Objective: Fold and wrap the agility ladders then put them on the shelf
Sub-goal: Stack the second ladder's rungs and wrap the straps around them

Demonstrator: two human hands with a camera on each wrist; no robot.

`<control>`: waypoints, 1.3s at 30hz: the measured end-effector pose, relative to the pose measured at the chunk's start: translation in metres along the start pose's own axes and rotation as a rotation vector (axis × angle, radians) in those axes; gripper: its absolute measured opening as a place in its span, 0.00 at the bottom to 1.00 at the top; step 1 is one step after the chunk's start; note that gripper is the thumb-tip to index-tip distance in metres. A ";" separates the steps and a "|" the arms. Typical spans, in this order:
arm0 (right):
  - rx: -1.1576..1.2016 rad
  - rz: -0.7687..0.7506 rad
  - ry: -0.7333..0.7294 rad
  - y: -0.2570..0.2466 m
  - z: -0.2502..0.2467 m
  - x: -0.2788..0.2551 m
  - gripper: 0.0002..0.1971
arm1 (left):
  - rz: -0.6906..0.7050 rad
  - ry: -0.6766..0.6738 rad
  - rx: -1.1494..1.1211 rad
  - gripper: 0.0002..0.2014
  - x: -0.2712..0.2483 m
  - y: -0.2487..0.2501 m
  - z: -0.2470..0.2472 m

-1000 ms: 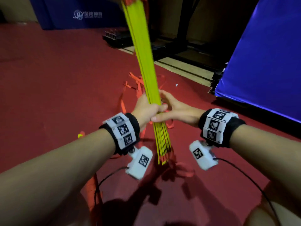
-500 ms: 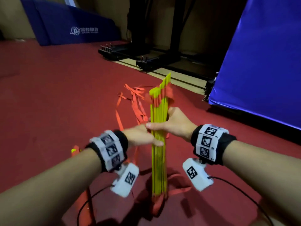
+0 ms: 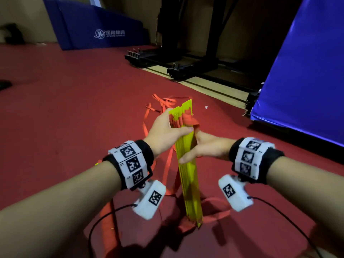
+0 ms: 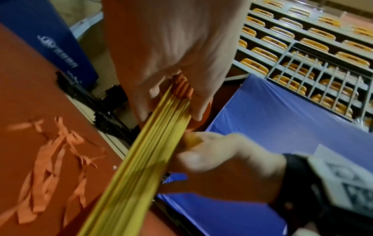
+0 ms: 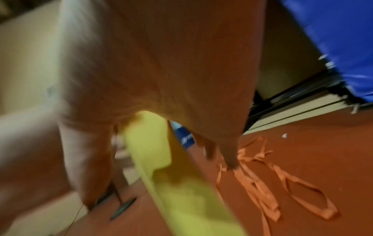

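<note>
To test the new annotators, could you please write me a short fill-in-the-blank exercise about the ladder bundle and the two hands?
1. The stacked rungs in the bundle are coloured ____.
2. The bundle stands on end with its lower end on the ____ floor.
3. The left hand grips the bundle ____ the right hand.
4. The loose straps on the floor beyond the bundle are coloured ____.

Missing words: yellow; red; above; orange

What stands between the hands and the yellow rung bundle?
Nothing visible. The left hand grips the yellow rung bundle near its top, and the right hand holds it just below.
</note>
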State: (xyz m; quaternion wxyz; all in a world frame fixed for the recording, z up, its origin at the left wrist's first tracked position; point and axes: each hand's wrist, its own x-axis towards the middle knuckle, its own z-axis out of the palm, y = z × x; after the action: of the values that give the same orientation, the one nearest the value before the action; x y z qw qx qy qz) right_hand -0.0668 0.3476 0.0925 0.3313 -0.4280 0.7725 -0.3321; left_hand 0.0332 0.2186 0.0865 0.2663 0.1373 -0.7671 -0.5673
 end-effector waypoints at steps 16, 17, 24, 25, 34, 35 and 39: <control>-0.543 -0.179 0.714 -0.038 -0.038 -0.024 0.13 | 0.218 0.048 0.449 0.42 -0.005 0.005 0.011; -0.495 -0.171 0.670 -0.043 -0.037 -0.025 0.12 | 0.206 0.041 0.470 0.42 -0.006 0.006 0.012; -0.177 -0.158 0.508 -0.070 -0.036 -0.035 0.08 | 0.189 0.059 0.631 0.35 -0.020 0.015 0.021; -0.154 -0.141 0.500 -0.072 -0.037 -0.037 0.08 | 0.194 0.064 0.624 0.34 -0.021 0.015 0.022; 0.034 0.085 0.563 -0.080 -0.062 -0.045 0.09 | 0.203 0.011 0.490 0.25 -0.030 0.019 0.032; 0.057 0.105 0.564 -0.079 -0.064 -0.046 0.09 | 0.211 0.013 0.487 0.26 -0.030 0.019 0.032; 0.128 0.161 0.549 -0.072 -0.069 -0.044 0.07 | 0.226 0.010 0.496 0.29 -0.030 0.017 0.034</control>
State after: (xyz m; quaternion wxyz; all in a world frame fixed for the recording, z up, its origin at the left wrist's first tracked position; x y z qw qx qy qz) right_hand -0.0717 0.3725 0.1982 0.1615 -0.2377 0.8421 -0.4564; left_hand 0.0402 0.2660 0.0875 0.2898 0.1146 -0.8918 -0.3279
